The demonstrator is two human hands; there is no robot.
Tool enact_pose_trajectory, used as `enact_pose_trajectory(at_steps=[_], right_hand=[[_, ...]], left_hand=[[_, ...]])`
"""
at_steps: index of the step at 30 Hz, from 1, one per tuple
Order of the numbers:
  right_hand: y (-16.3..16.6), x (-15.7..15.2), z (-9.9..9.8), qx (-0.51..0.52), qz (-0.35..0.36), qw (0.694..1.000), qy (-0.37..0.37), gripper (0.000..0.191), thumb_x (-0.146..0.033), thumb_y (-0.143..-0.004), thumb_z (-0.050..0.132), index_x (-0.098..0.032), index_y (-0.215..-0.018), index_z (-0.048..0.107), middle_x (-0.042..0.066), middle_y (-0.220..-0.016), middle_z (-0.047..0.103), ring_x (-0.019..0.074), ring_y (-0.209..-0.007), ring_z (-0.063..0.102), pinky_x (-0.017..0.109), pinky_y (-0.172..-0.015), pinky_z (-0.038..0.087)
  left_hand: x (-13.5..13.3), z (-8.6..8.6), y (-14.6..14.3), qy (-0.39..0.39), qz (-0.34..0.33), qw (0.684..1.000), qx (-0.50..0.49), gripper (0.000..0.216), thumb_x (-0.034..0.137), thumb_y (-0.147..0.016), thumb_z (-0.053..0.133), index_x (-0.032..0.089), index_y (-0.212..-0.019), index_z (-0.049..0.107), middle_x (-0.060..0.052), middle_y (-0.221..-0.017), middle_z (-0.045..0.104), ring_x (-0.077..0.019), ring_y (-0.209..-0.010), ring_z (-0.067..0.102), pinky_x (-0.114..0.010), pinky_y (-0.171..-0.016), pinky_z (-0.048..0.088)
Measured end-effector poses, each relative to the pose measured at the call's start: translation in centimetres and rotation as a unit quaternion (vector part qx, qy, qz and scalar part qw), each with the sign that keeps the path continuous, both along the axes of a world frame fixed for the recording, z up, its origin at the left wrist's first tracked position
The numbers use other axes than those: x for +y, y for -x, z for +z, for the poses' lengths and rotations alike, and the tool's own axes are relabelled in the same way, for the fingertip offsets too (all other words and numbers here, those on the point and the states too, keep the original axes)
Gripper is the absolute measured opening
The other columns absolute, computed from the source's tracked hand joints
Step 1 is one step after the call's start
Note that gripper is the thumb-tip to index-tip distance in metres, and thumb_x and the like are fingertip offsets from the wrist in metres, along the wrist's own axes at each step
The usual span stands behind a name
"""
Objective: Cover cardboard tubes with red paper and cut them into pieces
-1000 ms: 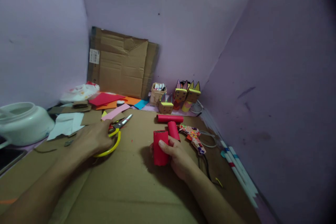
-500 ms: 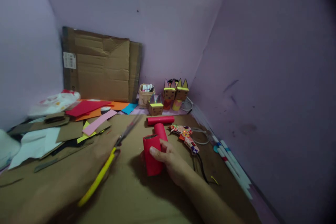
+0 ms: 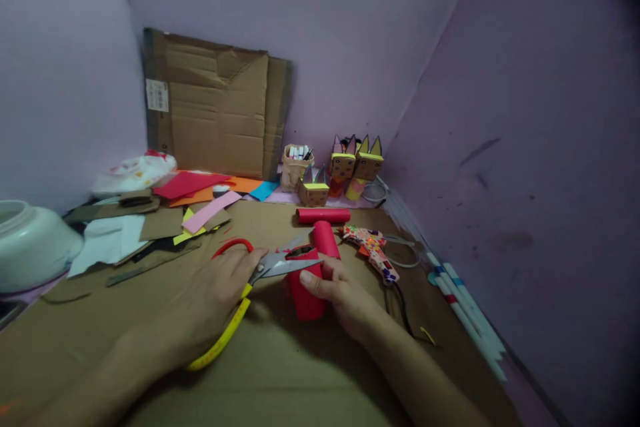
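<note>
My left hand [image 3: 220,287] is closed on the handles of a pair of scissors [image 3: 227,340], one red and one yellow. Their blades are parted and reach to the top end of a red paper-covered tube [image 3: 307,297]; one blade crosses in front of its rim. Whether the blades touch the tube I cannot tell. My right hand [image 3: 337,287] grips that tube from the right, thumb on its near side, with its open end facing up. Just behind it lie a second red tube [image 3: 326,240] and a third red tube [image 3: 323,215].
A decorated glue gun [image 3: 373,247] with a dark cord lies to the right. Paper and cardboard scraps [image 3: 210,211] spread at the left, near a white bowl [image 3: 35,247]. Cardboard animal figures [image 3: 314,195] and a marker holder [image 3: 296,170] stand at the back. White sticks [image 3: 470,317] line the right wall.
The scissors have swung right, from beside the tube to its top end, with their blades now spread. My right hand keeps its hold on the tube. The camera view has shifted.
</note>
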State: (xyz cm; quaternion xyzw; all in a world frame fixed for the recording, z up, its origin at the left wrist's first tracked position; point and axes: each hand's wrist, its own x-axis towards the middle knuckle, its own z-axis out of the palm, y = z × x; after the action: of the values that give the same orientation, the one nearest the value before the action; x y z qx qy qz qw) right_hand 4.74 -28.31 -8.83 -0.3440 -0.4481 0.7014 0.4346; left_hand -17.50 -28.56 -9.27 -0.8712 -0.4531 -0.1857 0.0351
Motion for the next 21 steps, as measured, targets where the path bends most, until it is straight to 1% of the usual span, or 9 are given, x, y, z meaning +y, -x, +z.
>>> enact_pose_trajectory(at_steps=[2,5,7,10,13,15,18,19,21], right_hand=[[-0.1,0.1,0.0,0.006,-0.033,0.999,-0.004,0.041,-0.044,-0.059,0.082,-0.018,-0.087,0.068,0.002,-0.078,0.067,0.0138,-0.067,0.056,0.026,-0.065,0.042],[-0.1,0.2,-0.2,-0.013,-0.090,0.996,0.001,0.045,-0.050,-0.062,0.079,-0.019,-0.091,0.064,0.003,-0.080,0.068,0.0153,-0.068,0.058,0.028,-0.065,0.044],[0.2,0.3,-0.6,-0.050,-0.073,0.996,0.004,0.045,-0.051,-0.062,0.078,-0.017,-0.089,0.064,0.004,-0.078,0.067,0.0166,-0.067,0.059,0.030,-0.064,0.045],[0.9,0.4,-1.1,-0.093,-0.053,0.994,-0.019,0.040,-0.039,-0.059,0.082,-0.017,-0.089,0.068,0.005,-0.083,0.069,0.0208,-0.077,0.062,0.033,-0.073,0.047],[0.8,0.3,-1.1,-0.127,-0.158,0.974,-0.103,0.035,-0.029,-0.066,0.077,-0.021,-0.099,0.068,0.007,-0.103,0.069,0.0243,-0.097,0.062,0.037,-0.087,0.045],[0.1,0.1,-0.5,-0.153,-0.256,0.938,-0.175,0.025,-0.029,-0.076,0.068,-0.024,-0.101,0.067,0.007,-0.107,0.068,0.0242,-0.100,0.061,0.039,-0.089,0.044],[-1.0,-0.3,1.1,-0.203,-0.359,0.858,-0.307,0.012,-0.025,-0.084,0.061,-0.026,-0.094,0.068,0.005,-0.100,0.067,0.0227,-0.096,0.060,0.039,-0.088,0.043],[-1.2,-0.5,1.7,-0.228,-0.362,0.829,-0.359,0.010,-0.023,-0.084,0.061,-0.027,-0.091,0.068,0.005,-0.097,0.068,0.0223,-0.094,0.060,0.039,-0.087,0.043],[-1.1,-0.7,2.5,-0.287,-0.307,0.788,-0.450,0.013,-0.018,-0.083,0.063,-0.027,-0.091,0.069,0.005,-0.097,0.068,0.0219,-0.093,0.060,0.038,-0.084,0.044]], left_hand=[[0.1,0.0,-0.2,0.004,-0.009,1.000,0.002,0.056,0.004,-0.077,0.041,0.018,-0.131,0.042,-0.011,-0.108,0.059,-0.0250,-0.096,0.058,-0.035,-0.080,0.049],[0.3,0.1,-0.1,-0.055,0.001,0.998,-0.012,0.054,0.003,-0.078,0.038,0.013,-0.131,0.040,-0.013,-0.105,0.057,-0.0270,-0.095,0.055,-0.038,-0.079,0.048],[0.6,0.3,0.3,-0.104,0.009,0.994,-0.015,0.052,0.003,-0.078,0.039,0.010,-0.130,0.041,-0.015,-0.102,0.055,-0.0285,-0.093,0.054,-0.040,-0.078,0.047],[0.8,0.7,0.8,-0.131,0.023,0.991,0.009,0.052,0.006,-0.078,0.042,0.007,-0.130,0.043,-0.018,-0.104,0.055,-0.0312,-0.093,0.053,-0.043,-0.078,0.047],[0.7,1.2,0.9,-0.129,0.045,0.989,0.058,0.052,0.006,-0.076,0.045,0.009,-0.128,0.049,-0.018,-0.102,0.056,-0.0320,-0.092,0.054,-0.043,-0.078,0.046],[0.6,1.3,0.8,-0.147,0.053,0.983,0.093,0.053,0.005,-0.074,0.046,0.010,-0.126,0.052,-0.018,-0.102,0.058,-0.0335,-0.094,0.054,-0.044,-0.079,0.045],[0.4,1.5,0.7,-0.187,0.051,0.972,0.132,0.051,0.007,-0.076,0.047,0.014,-0.125,0.055,-0.019,-0.105,0.060,-0.0375,-0.103,0.052,-0.048,-0.082,0.044],[0.3,1.5,0.6,-0.195,0.049,0.970,0.137,0.049,0.008,-0.078,0.047,0.016,-0.125,0.056,-0.019,-0.105,0.061,-0.0384,-0.106,0.051,-0.050,-0.083,0.043],[0.2,1.6,0.6,-0.205,0.043,0.968,0.138,0.046,0.009,-0.080,0.047,0.018,-0.124,0.057,-0.019,-0.104,0.062,-0.0392,-0.108,0.050,-0.052,-0.085,0.042]])
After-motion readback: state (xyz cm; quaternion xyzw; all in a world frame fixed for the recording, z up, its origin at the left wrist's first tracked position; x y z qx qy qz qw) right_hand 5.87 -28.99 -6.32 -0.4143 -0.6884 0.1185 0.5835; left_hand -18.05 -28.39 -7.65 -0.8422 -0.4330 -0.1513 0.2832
